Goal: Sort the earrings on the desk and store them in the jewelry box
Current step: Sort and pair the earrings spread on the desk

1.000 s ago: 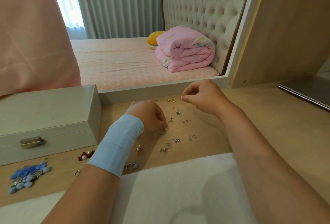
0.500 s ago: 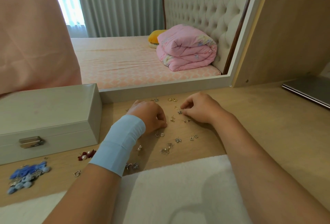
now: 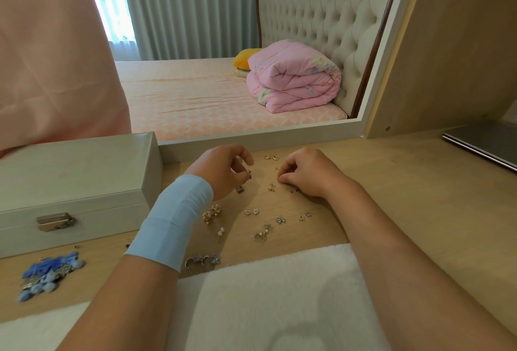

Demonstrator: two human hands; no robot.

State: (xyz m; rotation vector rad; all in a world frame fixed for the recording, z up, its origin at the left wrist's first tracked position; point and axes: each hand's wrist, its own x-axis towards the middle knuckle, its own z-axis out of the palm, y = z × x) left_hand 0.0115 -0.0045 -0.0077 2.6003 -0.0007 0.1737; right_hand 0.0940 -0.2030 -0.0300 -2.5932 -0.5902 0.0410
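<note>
Right hand point(image 3: 305, 173) now dropped from mid-air to pinch a small stud, left hand point(image 3: 223, 171) newly raised, pinching another; scattered earrings point(image 3: 263, 234) between and below both, closed jewelry box point(image 3: 75, 182) left of them: sorting only.

Honestly the right hand point(image 3: 306, 173) is curled so tight onto the desk point(image 3: 405, 196) that whatever sits under its fingertips is hidden; maybe a small stud, can't tell. Left hand point(image 3: 223, 170) has something tiny pinched at its fingertips, too small to make out. The earrings point(image 3: 265, 222) scattered just below both hands are specks, shapes unreadable. The blue pile point(image 3: 49, 272) far left of the left wrist is smeared with blur. The jewelry box point(image 3: 75, 182) beside that wrist runs off the left edge, and the grey slab point(image 3: 484, 140) off to the right gets cut off too.
</note>
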